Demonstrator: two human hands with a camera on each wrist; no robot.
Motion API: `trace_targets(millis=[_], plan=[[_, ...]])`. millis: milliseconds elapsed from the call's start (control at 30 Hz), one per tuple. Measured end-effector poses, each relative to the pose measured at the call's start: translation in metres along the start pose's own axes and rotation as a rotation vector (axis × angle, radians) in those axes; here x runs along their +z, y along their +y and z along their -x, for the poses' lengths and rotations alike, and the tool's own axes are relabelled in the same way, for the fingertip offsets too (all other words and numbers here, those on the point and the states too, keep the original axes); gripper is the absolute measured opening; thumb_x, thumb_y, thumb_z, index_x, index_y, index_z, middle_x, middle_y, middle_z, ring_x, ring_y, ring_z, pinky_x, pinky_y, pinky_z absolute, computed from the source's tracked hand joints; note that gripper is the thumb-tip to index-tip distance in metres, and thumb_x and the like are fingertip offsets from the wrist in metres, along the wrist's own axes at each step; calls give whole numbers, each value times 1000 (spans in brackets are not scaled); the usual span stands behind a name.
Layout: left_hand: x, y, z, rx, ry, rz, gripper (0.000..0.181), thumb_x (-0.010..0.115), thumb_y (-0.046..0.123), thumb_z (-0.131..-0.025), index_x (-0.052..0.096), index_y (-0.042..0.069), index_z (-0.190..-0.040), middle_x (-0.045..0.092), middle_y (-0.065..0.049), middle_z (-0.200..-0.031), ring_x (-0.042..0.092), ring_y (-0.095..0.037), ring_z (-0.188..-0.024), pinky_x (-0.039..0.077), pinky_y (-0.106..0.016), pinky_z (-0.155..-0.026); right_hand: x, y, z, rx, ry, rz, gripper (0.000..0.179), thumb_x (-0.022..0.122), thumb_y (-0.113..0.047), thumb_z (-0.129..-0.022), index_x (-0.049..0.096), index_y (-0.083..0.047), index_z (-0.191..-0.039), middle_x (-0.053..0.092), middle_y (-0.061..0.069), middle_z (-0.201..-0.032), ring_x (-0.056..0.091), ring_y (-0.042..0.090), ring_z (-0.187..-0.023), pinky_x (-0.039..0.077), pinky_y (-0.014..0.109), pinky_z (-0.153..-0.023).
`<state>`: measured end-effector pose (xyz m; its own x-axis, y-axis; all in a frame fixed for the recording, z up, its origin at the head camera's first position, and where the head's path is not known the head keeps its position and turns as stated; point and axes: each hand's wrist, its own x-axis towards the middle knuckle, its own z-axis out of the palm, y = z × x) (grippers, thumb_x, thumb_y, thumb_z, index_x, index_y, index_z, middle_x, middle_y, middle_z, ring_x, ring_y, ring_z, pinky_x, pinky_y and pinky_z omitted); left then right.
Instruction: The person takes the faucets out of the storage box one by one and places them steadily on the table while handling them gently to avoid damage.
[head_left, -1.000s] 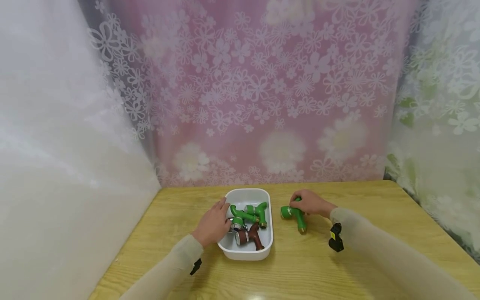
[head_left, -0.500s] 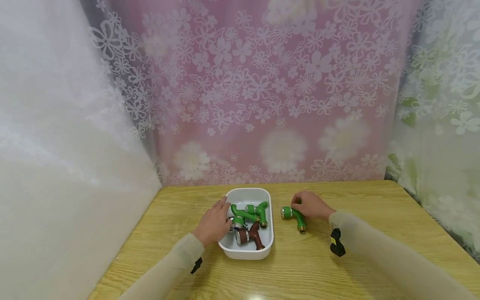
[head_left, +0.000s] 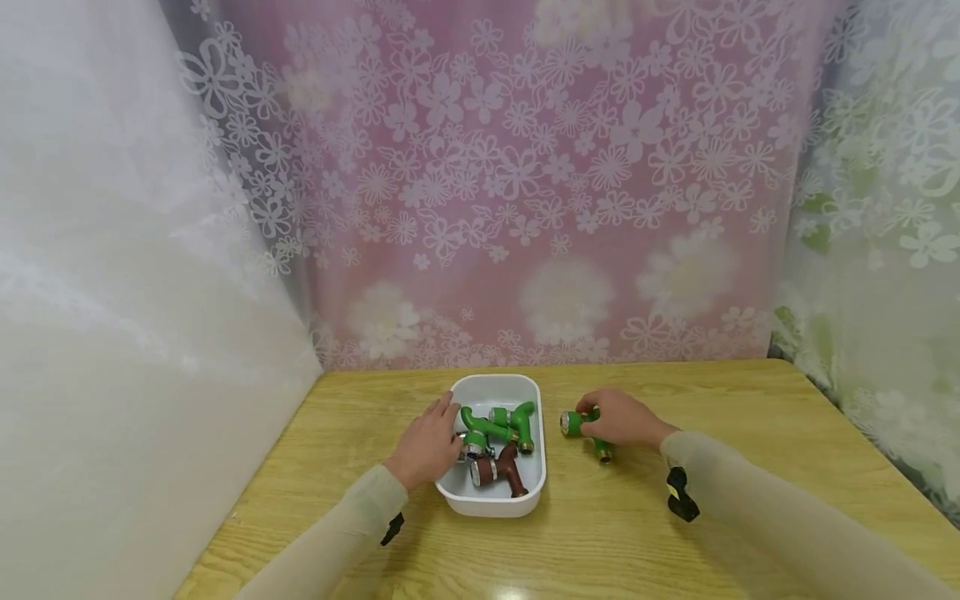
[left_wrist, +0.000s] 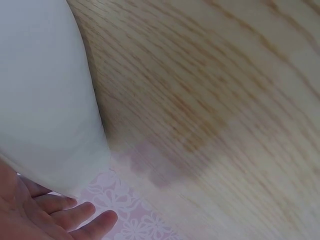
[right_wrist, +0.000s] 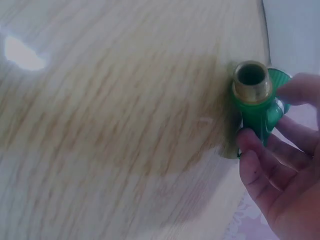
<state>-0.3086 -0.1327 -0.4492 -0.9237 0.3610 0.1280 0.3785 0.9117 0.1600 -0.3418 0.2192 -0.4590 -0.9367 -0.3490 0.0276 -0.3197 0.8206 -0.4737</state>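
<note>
My right hand (head_left: 618, 417) grips a green tap (head_left: 572, 423) just right of a white tub (head_left: 491, 507). In the right wrist view, the tap's brass threaded end (right_wrist: 251, 82) faces the camera, while fingers and thumb close around its green body. Part of the tap is hidden behind the hand in the head view. My left hand (head_left: 426, 443) rests over the tub's left rim, its fingers loosely extended beside the wall in the left wrist view. Inside the tub lie two green taps (head_left: 487, 427) (head_left: 523, 423), a brown tap (head_left: 502, 471) and a partly hidden metallic piece.
The wood-grain table (head_left: 637, 533) carries the tub near its middle. A pink floral curtain (head_left: 540, 208) hangs behind the far edge. Pale sheeting (head_left: 135, 333) stands on the left, and a white-green floral curtain (head_left: 885, 250) on the right.
My right hand has shifted its hold on the green tap and covers more of its body now. The left hand and the tub's contents stay as they were.
</note>
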Motion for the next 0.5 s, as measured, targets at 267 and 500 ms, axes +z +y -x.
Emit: trace_targets(millis=[267, 500], plan=[[1, -1, -1, 6, -10, 4, 53, 54, 22, -99, 46, 0, -147, 30, -19, -163, 37, -38, -146, 39, -53, -115, 7, -7, -3, -55, 3, 105, 33, 71, -14, -87, 71, -8, -119, 71, 6, -115, 66, 23, -104, 55, 47, -90], [-2, 2, 0, -5, -1, 26, 50, 52, 19, -100, 47, 0, -146, 31, -18, -163, 38, -38, -146, 39, -53, -114, 8, -20, -4, -86, -10, 102, 34, 68, -8, -88, 69, -5, -122, 69, 10, -119, 65, 27, -108, 55, 48, -91]])
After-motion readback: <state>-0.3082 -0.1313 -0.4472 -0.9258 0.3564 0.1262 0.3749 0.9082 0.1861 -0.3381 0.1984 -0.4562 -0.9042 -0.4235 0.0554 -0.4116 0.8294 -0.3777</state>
